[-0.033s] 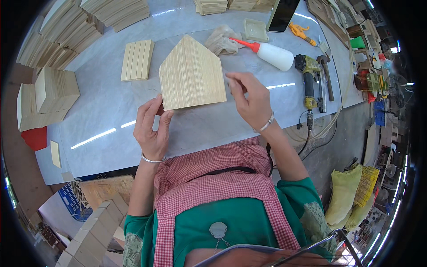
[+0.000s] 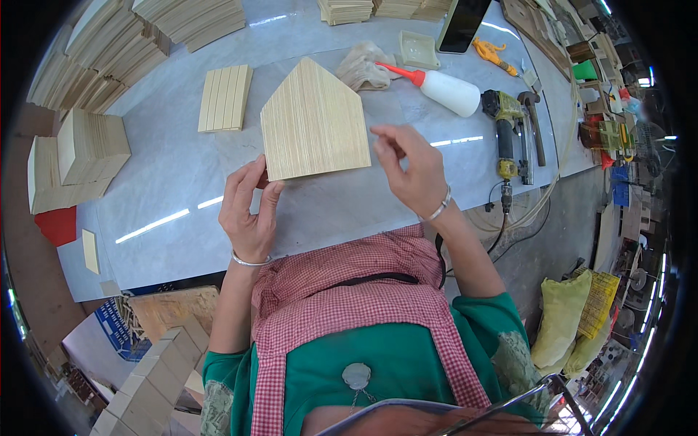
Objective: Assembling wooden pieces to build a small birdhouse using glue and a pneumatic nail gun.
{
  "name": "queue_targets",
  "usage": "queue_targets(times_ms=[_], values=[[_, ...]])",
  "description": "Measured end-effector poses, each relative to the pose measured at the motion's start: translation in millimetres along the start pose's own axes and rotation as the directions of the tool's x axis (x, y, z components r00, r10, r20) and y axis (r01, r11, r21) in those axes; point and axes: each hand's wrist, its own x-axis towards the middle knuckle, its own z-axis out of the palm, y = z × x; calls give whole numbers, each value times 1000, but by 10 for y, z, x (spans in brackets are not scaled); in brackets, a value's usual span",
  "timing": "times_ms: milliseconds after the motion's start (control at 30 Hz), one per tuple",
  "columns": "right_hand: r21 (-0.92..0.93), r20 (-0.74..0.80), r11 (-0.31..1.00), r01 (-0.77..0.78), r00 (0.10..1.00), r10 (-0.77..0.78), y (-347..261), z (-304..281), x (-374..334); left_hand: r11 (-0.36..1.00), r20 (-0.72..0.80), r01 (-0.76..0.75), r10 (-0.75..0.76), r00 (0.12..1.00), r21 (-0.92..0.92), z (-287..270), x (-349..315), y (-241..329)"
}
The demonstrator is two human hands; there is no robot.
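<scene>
A house-shaped wooden panel with a pointed top and striped grain lies on the grey worktable, its lower edge facing me. My left hand grips the panel's lower left corner, fingers along the left side and thumb at the bottom edge. Just off the right side, my right hand hovers with bent fingers, index finger and thumb apart; I see nothing in it. Left of the panel lies a small grooved wooden board. A white squeeze bottle with a red nozzle rests beyond my right hand, beside a crumpled cloth.
A yellow-black power tool with a hose and a hammer lie at the table's right. Behind the cloth are a shallow dish, a phone and an orange tool. Wooden panel stacks stand at left and back.
My right hand has shifted slightly toward me and to the right, away from the panel's edge. The left hand and the panel stay in place.
</scene>
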Motion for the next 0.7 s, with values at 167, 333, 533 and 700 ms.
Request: queue_targets(times_ms=[167, 333, 533, 700], values=[[36, 266, 996, 86, 960, -93, -91, -117, -148, 1000, -10, -14, 14, 1000, -6, 16, -9, -25], [-139, 248, 937, 320, 927, -280, -6, -99, 9, 995, -38, -64, 67, 997, 83, 30, 19, -11], [-123, 354, 936, 330, 895, -270, 19, -195, 224, 994, -60, -51, 56, 997, 93, 107, 108, -10], [-97, 428, 942, 322, 868, -253, 10, -224, 309, 991, -49, -44, 51, 997, 126, 96, 88, -18]])
